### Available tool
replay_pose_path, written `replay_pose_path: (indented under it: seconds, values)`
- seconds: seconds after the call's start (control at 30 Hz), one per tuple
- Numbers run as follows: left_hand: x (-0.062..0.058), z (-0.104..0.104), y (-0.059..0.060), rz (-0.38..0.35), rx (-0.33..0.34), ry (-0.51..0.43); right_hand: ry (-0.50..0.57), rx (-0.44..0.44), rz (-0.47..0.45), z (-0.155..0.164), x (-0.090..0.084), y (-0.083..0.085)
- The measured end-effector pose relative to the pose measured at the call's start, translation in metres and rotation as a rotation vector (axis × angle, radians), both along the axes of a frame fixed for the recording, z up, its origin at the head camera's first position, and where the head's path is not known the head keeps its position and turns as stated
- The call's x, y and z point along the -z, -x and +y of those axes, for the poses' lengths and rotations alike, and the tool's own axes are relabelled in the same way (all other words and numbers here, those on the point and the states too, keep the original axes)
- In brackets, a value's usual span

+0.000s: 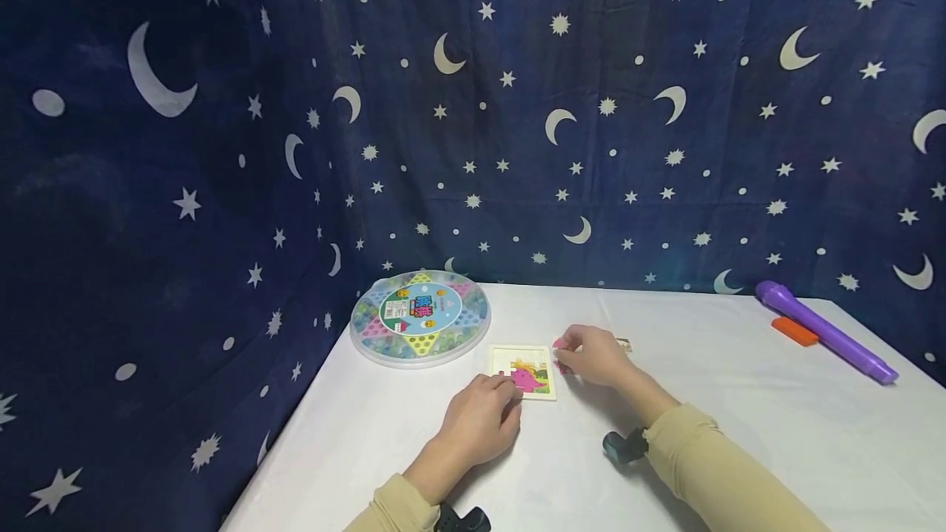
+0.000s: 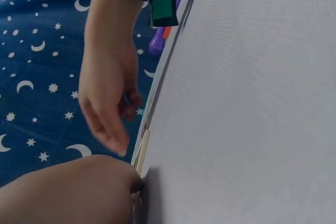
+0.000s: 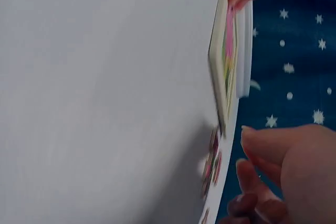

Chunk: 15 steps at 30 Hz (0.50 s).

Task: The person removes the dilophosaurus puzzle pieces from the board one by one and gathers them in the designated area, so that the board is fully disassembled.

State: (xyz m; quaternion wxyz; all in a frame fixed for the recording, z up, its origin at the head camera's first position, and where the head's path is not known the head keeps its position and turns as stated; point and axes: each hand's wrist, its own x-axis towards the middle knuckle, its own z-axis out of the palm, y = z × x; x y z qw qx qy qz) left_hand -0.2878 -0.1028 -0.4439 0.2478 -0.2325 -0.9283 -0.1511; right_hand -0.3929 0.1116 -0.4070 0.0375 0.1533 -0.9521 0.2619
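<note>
A small jigsaw puzzle tray (image 1: pixel 553 394) with a cream border lies on the white table, showing a pink dinosaur picture partly filled in. My left hand (image 1: pixel 479 419) rests its fingertips on the tray's lower left part, over the picture. To the tray's right, my right hand (image 1: pixel 594 356) hovers with thumb and fingers bent downward. Loose puzzle pieces (image 3: pixel 211 167) lie beneath it, partly pink. In the right wrist view its thumb and fingertips are apart, with nothing between them.
A round marble board game (image 1: pixel 421 314) in clear packaging sits at the back left. At the right lie a purple microphone-shaped toy (image 1: pixel 828 333) and an orange block (image 1: pixel 794 331). A dark blue curtain (image 1: pixel 517 121) with moons and stars hangs behind and at the left.
</note>
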Motion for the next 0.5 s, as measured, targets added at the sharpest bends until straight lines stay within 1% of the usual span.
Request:
replay_pose_path:
  seconds: [0.13, 0.27, 0.43, 0.5]
  values:
    - [0.0, -0.001, 0.0, -0.012, 0.005, 0.014, -0.011, -0.107, -0.01, -0.019, -0.001, -0.003]
    - [0.001, -0.001, 0.0, -0.032, 0.001, 0.042, -0.057, -0.175, -0.035, -0.036, 0.001, -0.006]
    - [0.001, 0.001, 0.0, -0.04, -0.007, 0.111, -0.084, -0.207, -0.06, -0.047, 0.0, -0.007]
    - [0.0, 0.001, -0.001, -0.043, -0.009, 0.128, -0.094, -0.195, -0.087, -0.049, -0.002, -0.007]
